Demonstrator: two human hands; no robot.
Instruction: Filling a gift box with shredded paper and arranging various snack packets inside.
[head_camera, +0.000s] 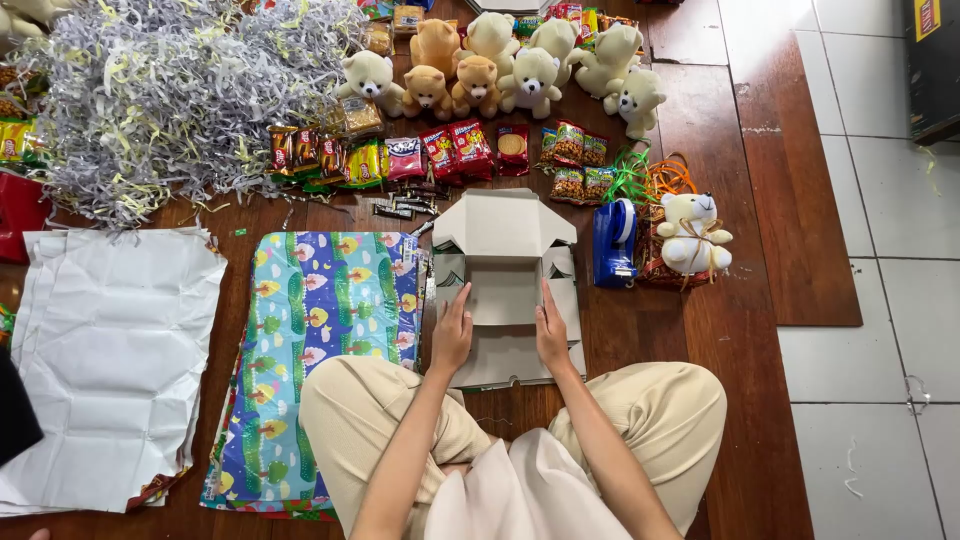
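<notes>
— Two bare hands press on a flat-packed grey cardboard box (505, 290) lying on the wooden floor (720, 330), just ahead of the seated person's knees. The left hand (452, 335) lies open, fingers flat along the box's left side panel; the right hand (551, 335) mirrors it on the right. Neither grip closes round anything.

— How is the fold best handled?

— In my judgement, even pressure along both creases at once, thumbs at the base, keeps the walls square and the thin board from buckling.

— What are the surroundings like?

— The board looks matte and stiff, its flaps splayed at the far end. Just left lies glossy wrapping paper (320, 350) with bright cartoon prints, then crinkled white tissue sheets (110, 350). Farther off sit a fluffy heap of shredded paper (170, 90), shiny snack packets (455, 150), plush teddy bears (500, 65), and a blue tape dispenser (613, 243) right of the box.
</notes>
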